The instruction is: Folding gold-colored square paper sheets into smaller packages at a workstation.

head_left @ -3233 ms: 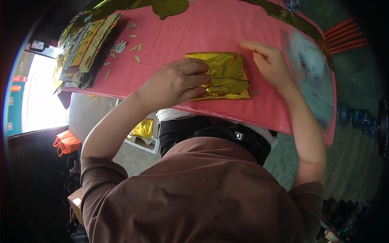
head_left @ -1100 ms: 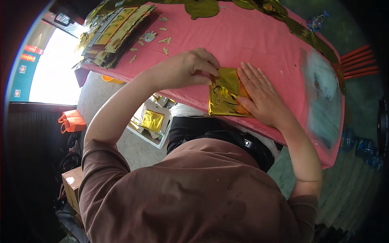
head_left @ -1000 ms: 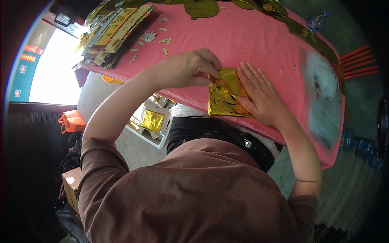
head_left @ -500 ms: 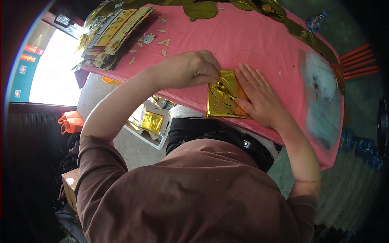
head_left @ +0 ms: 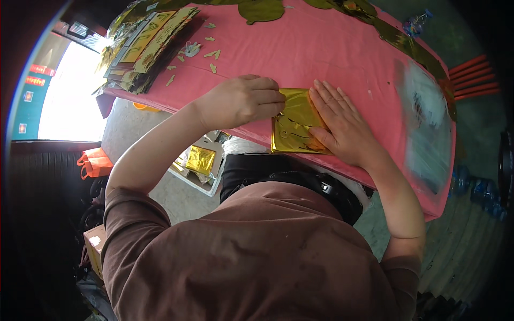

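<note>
Folded into a shiny, creased square, the gold foil (head_left: 293, 115) lies at the near edge of the pink-covered table (head_left: 332, 43). My left hand (head_left: 243, 101) is closed at the foil's upper left edge, its fingertips partly hidden behind the knuckles. Across the right side of the foil my right hand (head_left: 342, 125) rests flat, fingers stretched out and thumb lying on the surface. A thin curled line and small wrinkles mark the foil's lower half.
Printed card packs (head_left: 147, 51) are stacked at the far left, beside several small pale clips (head_left: 213, 68). Flat gold foil shapes (head_left: 261, 10) line the far edge. Clear plastic bags (head_left: 425, 128) lie at right. Below the table, a white bin (head_left: 211, 186) holds a gold foil packet (head_left: 201, 160).
My left hand has shifted left from the foil's crumpled middle to its left edge. The middle now looks flatter. My right hand stays pressed on the foil.
</note>
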A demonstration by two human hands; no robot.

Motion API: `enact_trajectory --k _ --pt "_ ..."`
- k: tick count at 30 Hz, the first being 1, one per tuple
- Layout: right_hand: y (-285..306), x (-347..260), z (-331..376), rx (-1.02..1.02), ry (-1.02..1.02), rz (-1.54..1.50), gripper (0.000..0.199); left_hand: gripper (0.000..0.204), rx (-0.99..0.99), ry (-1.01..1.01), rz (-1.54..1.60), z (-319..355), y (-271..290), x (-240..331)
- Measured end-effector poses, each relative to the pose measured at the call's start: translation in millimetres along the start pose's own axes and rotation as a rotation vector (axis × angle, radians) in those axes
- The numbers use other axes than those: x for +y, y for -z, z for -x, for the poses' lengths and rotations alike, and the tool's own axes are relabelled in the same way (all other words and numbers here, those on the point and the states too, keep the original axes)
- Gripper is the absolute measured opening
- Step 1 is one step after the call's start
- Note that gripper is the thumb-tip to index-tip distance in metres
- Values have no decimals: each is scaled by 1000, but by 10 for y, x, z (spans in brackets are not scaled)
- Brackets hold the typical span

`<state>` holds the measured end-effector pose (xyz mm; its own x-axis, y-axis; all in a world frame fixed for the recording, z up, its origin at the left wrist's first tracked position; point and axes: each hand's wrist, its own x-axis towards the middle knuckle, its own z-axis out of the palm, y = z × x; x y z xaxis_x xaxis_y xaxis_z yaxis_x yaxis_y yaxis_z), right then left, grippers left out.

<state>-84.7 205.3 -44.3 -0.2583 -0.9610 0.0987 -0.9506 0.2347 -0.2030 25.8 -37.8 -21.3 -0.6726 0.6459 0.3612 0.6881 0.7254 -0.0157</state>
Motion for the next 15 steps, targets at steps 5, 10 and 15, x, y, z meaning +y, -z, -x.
enact_trajectory --k 5,10,15 --pt "1 3 2 0 2 13 64 32 -57 39 -17 59 26 78" --pt "-3 2 13 -3 2 20 64 45 -73 189 124 133 63 193" --pt "2 -34 52 -19 44 1 66 45 -6 223 150 126 60 354"
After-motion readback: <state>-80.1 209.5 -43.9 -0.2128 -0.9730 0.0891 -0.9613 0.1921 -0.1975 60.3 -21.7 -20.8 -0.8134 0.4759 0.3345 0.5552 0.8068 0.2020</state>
